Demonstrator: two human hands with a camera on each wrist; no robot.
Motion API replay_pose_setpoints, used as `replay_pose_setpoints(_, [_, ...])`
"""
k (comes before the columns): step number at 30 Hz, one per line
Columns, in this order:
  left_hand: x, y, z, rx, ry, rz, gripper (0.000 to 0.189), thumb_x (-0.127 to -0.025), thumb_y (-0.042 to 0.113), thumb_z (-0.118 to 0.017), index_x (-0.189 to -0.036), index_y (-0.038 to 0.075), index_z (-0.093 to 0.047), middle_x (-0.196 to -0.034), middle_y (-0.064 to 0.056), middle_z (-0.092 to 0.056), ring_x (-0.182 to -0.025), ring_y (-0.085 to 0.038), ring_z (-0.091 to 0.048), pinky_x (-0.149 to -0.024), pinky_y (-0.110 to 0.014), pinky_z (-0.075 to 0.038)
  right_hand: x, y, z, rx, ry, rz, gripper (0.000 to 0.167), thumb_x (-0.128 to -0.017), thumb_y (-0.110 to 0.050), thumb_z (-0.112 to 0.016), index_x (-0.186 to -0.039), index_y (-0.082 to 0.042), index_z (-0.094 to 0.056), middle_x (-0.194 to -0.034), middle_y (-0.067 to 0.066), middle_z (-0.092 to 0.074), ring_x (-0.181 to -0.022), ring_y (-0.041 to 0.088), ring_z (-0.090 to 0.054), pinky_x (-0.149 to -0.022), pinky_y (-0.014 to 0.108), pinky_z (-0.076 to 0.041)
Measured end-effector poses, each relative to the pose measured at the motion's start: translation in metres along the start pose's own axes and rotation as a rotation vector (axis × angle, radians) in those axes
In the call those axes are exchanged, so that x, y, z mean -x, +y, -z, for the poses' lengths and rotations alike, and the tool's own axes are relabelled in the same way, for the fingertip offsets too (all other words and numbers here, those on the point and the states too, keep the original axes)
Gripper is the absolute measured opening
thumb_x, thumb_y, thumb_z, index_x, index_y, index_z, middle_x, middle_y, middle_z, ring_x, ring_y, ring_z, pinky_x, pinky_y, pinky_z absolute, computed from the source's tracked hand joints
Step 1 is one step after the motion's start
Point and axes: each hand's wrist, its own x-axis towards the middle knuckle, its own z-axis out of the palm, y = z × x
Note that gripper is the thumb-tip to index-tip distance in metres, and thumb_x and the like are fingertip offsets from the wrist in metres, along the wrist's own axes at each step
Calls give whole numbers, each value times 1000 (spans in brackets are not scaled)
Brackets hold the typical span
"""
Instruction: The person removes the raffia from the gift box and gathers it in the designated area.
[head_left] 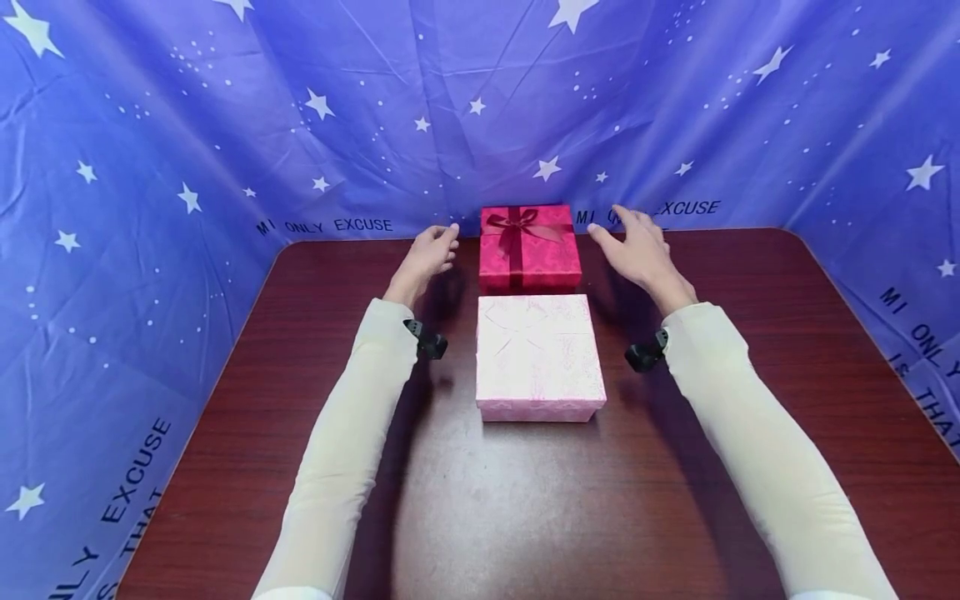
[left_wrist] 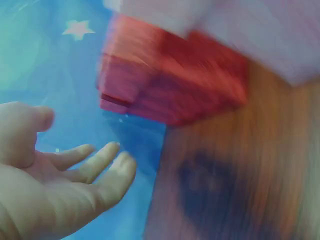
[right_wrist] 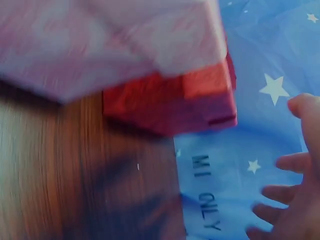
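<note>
Toward the back of the table sits a red gift box (head_left: 530,250) with a dark red ribbon bow (head_left: 517,227) on its lid. Right in front of it is a pale pink gift box (head_left: 536,354), its lid on. My left hand (head_left: 429,260) hovers to the left of the red box, fingers loosely bent and holding nothing. On the other side, my right hand (head_left: 639,247) is spread beside the red box, apart from it. Both wrist views show a gap between the red box (left_wrist: 175,80) and the fingers.
The dark reddish wooden table (head_left: 517,508) runs up to a blue curtain (head_left: 450,108) with white stars and lettering behind it. The curtain also hangs along both sides. Each wrist carries a small black camera (head_left: 429,342).
</note>
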Motion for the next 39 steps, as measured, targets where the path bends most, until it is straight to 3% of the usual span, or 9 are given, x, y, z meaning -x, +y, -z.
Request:
replay_pose_setpoints(2, [-1,1,-3,202,-62,87,48,-101,26,-47,-139,-2,-38,-137,-24,-48,-127,-33,-48,-107,-41,-43,-2,-3,-3,-72,-35,-13,73,-95,-55,-42,-149,-8,-31,-150,22,-33,-139,41,-29,-113,56,-24])
replay_pose_setpoints(4, [-2,0,-6,284,-110,136,46,-100,20,-49,-137,-5,-39,-128,-23,-52,-119,-29,-54,-107,-40,-43,-4,-6,-8,-193,-101,-45,67,-96,-46,-46,-144,-2,-36,-141,23,-45,-130,37,-42,-110,50,-34])
replay_pose_setpoints(9, [-3,-4,-16,315,-205,201,40,-97,17,-55,-129,-5,-46,-97,-8,-59,-82,-12,-62,-104,-38,-46,-7,-7,-21,-579,-297,-183,54,-99,-27,-51,-137,8,-37,-98,4,-64,-90,12,-63,-94,34,-52])
replay_pose_setpoints(14, [-4,-8,-18,323,-219,210,38,-96,20,-58,-125,-3,-51,-90,-5,-61,-71,-8,-63,-96,-34,-51,-7,-5,-23,-779,-389,-252,29,-98,-21,-54,-114,2,-48,-68,-8,-56,-63,-1,-56,-79,23,-55])
replay_pose_setpoints(17, [-5,-9,-18,320,-226,202,41,-96,21,-59,-127,-4,-51,-96,-6,-61,-75,-10,-63,-93,-32,-52,-7,-3,-22,-821,-401,-271,17,-98,-20,-55,-99,-4,-49,-62,-8,-49,-59,0,-49,-77,22,-55])
replay_pose_setpoints(19, [-5,-10,-19,320,-226,201,42,-96,20,-59,-129,-4,-51,-100,-8,-61,-78,-11,-63,-93,-32,-52,-7,-2,-22,-838,-407,-283,15,-98,-20,-55,-97,-5,-50,-60,-8,-48,-57,1,-47,-77,22,-55])
replay_pose_setpoints(29, [-5,-9,-20,321,-206,197,37,-95,19,-59,-125,-3,-54,-99,-8,-61,-78,-11,-63,-92,-32,-53,-8,-4,-20,-803,-401,-274,25,-97,-19,-56,-114,-1,-50,-59,-10,-47,-58,0,-46,-78,23,-53])
replay_pose_setpoints(36, [-1,-2,-18,311,-200,189,39,-96,20,-58,-128,-3,-52,-96,-6,-60,-76,-9,-62,-98,-36,-50,-9,-6,-17,-805,-395,-249,18,-98,-18,-55,-106,-3,-51,-59,-9,-42,-57,1,-44,-76,23,-53])
replay_pose_setpoints(39, [0,0,-17,312,-202,187,41,-96,20,-58,-130,-3,-51,-97,-6,-60,-76,-9,-62,-101,-38,-48,-7,-9,-15,-811,-391,-241,21,-97,-19,-55,-110,-2,-50,-59,-9,-43,-58,0,-45,-75,22,-53])
